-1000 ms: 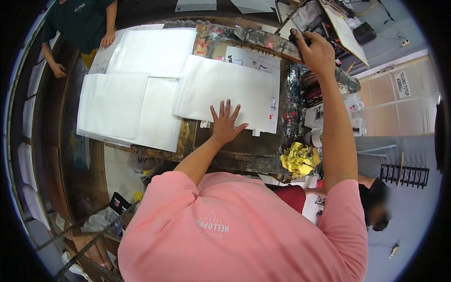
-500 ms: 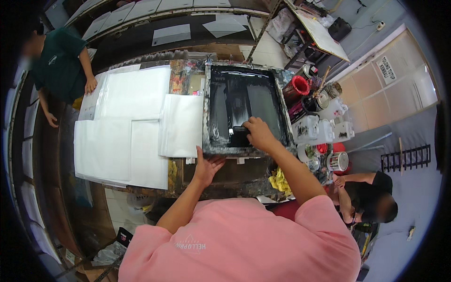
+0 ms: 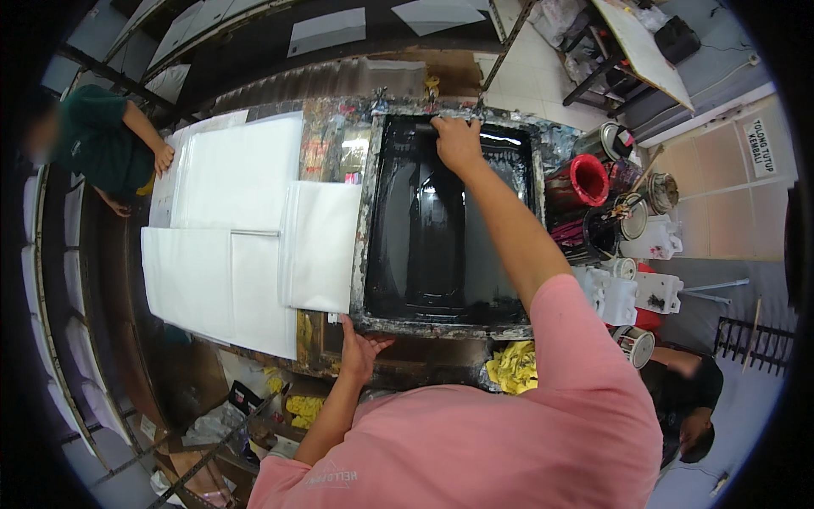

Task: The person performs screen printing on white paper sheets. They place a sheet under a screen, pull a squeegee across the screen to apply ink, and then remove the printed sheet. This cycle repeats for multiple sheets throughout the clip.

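A screen-printing frame (image 3: 363, 254) lies on the worktable, its mesh (image 3: 496, 229) coated with glossy black ink. At the far end of the mesh my right hand (image 3: 458, 146) is closed around the top of a dark squeegee (image 3: 421, 125), mostly hidden by ink and fingers. My left hand (image 3: 360, 352) is open at the near left corner of the frame, thumb raised and fingers spread under the near edge. Beside the frame on the left lies a stack of white sheets (image 3: 320, 246), close to that thumb.
Larger white sheets (image 3: 233, 170) cover the table's left side, where a person in a green shirt (image 3: 102, 140) stands. Ink cans and a red pot (image 3: 588, 180) crowd the right edge. A yellow cloth (image 3: 511, 366) lies near me. Another person (image 3: 691, 399) is at the lower right.
My right hand has moved from the near part of the mesh to its far end with the squeegee. The view has shifted. My left hand stays by the frame's near left corner.
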`<state>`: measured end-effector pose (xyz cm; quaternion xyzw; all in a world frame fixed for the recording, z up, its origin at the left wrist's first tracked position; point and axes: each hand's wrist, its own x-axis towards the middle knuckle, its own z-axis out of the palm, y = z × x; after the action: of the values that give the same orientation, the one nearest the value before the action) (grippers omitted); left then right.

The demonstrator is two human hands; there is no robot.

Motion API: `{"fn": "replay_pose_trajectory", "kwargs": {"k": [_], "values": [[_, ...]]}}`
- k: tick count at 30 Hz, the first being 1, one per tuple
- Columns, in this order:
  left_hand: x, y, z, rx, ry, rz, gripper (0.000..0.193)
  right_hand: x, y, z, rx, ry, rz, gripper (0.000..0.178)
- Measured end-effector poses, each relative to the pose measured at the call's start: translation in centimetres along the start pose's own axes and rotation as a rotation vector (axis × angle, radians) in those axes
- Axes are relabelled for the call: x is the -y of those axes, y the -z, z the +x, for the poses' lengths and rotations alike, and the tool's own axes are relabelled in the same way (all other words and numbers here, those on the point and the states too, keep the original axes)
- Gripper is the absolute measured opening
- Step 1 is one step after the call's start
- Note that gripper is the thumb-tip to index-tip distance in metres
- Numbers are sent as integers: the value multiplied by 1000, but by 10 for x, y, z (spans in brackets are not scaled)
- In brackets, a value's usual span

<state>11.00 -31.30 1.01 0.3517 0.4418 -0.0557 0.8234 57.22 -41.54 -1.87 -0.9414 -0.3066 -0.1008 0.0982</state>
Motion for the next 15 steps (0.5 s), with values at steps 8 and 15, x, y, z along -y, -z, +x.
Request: {"fn": "replay_pose_trajectory", "kwargs": {"k": [8,15], "values": [[-7,9,0,143,-54,43,98,32,32,-57,258,-18,-19,41],[-14,8,3,299,-42,29,103,101,113,-241,275,15,2,49]]}}
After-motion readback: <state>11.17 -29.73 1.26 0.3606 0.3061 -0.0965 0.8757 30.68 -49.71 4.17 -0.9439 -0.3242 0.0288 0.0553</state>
